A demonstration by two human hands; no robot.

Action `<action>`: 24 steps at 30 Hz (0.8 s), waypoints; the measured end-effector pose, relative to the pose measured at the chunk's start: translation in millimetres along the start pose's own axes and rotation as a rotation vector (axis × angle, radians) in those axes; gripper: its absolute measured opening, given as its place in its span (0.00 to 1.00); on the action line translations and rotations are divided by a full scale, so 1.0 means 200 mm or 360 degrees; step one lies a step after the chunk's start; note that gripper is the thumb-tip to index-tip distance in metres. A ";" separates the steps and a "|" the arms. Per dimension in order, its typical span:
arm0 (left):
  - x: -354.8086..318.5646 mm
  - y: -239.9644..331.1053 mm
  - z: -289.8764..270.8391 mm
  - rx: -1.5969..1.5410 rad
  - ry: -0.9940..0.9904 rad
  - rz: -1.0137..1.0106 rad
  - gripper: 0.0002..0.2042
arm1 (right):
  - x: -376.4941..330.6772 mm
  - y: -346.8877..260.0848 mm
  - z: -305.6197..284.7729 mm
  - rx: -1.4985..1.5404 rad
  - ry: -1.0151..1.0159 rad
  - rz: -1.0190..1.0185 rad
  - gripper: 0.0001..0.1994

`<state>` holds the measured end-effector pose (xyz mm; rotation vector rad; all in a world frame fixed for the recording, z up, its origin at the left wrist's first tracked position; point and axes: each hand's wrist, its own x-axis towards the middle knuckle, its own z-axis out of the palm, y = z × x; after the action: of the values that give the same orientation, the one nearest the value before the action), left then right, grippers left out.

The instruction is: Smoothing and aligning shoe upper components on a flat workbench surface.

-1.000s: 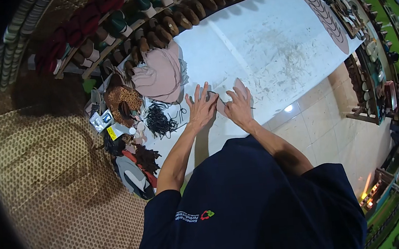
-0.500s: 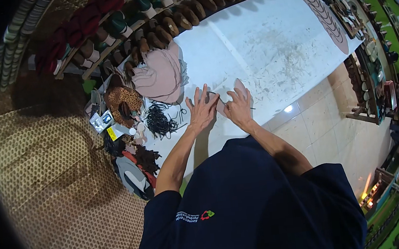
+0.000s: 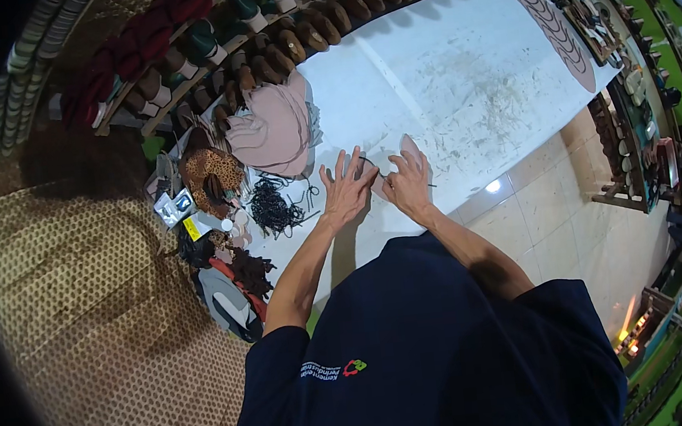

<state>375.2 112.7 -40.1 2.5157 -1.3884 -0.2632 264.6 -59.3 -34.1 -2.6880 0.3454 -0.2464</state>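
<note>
A flat, curved pinkish piece of material (image 3: 409,146), resembling a cut shoe upper, lies on the white table under both hands. Along its edge runs a thin dark strip or cord, partly covered by my fingers. My left hand (image 3: 345,194) rests on the piece's left part, its fingers spread and its thumb reaching toward the other hand. Over the right part, my right hand (image 3: 410,183) has its index finger and thumb bent close together at the edge. A tangle of black cords (image 3: 273,207) lies left of my left hand.
Stacked pink cut pieces (image 3: 271,129) lie at the left, near a leopard-print piece (image 3: 210,172). Brown shoe lasts (image 3: 354,5) line the far edge of the white table (image 3: 458,62). Curved pink pieces (image 3: 558,36) are laid out at the far right, before tool racks (image 3: 633,135).
My left hand's fingers have shifted slightly, and a little more of the dark edge shows beside them. My right hand stays in nearly the same place.
</note>
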 end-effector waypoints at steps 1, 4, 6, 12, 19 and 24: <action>0.00 0.01 0.00 0.0001 0.0000 0.0002 0.26 | 0.00 0.00 0.00 0.0010 0.0014 -0.0001 0.09; -0.01 0.02 0.00 0.0016 0.0020 0.0011 0.25 | 0.00 0.00 0.00 0.0025 0.0016 0.0005 0.09; -0.02 0.02 0.01 0.0063 -0.0029 0.0056 0.24 | 0.00 0.00 -0.01 0.0008 0.0013 0.0001 0.09; -0.02 0.04 0.02 0.0156 -0.0014 0.0059 0.23 | -0.02 0.03 -0.05 0.0036 -0.0043 0.0018 0.12; -0.04 0.06 0.06 0.0061 0.0044 -0.0021 0.21 | -0.16 0.17 -0.13 0.0074 -0.0009 -0.0057 0.12; -0.05 0.06 0.06 0.0046 0.0049 -0.0025 0.20 | -0.21 0.23 -0.13 0.0134 -0.0071 0.0028 0.08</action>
<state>356.7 112.7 -47.9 2.5440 -1.3706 -0.2079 208.5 -98.8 -34.9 -2.6022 0.3374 -0.1912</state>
